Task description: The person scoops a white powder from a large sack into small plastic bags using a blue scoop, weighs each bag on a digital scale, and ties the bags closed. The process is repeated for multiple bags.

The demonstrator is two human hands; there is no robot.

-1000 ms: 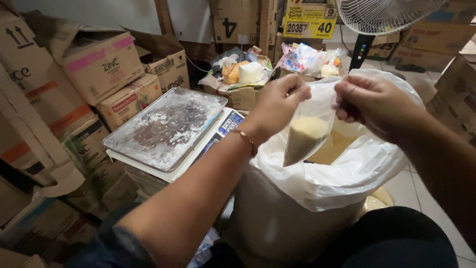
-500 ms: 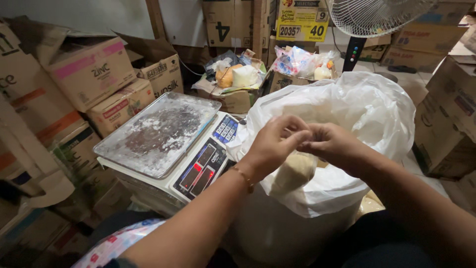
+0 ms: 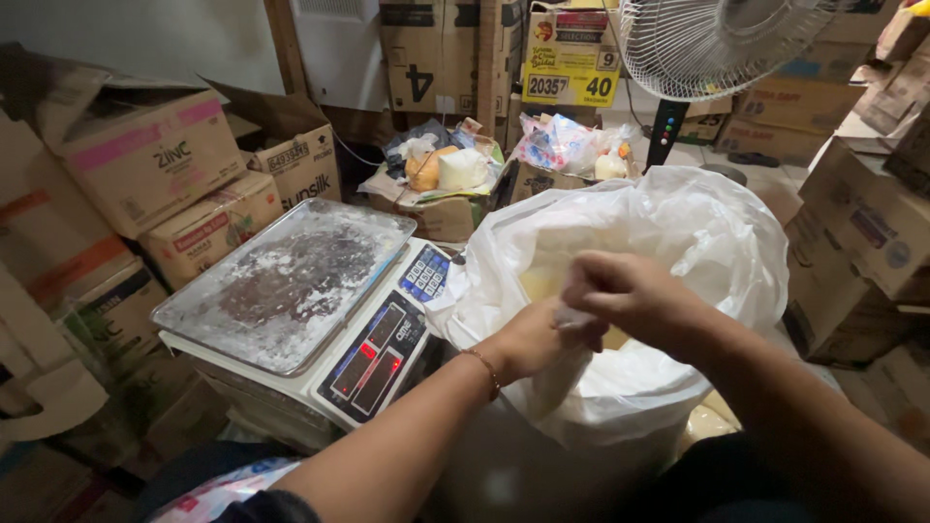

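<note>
My left hand (image 3: 531, 341) grips the body of a small clear plastic bag (image 3: 558, 380) filled with a yellowish powder. My right hand (image 3: 628, 295) pinches the bag's top just above the left hand, and the motion is blurred. Both hands hover over the rim of a big white sack (image 3: 697, 232) lined with plastic, with more pale yellow powder inside. A thin bracelet circles my left wrist. To the left stands a digital scale (image 3: 373, 353) with a powder-dusted metal tray (image 3: 286, 281).
Cardboard boxes (image 3: 155, 155) are stacked along the left and more boxes (image 3: 862, 232) on the right. Behind the scale sit open boxes holding bagged goods (image 3: 441, 169). A standing fan (image 3: 712, 44) rises at the back right. Tiled floor shows at right.
The small bag was held up by its two top corners, then lowered to the sack's rim. My hands came together and now work its top, right hand over left.
</note>
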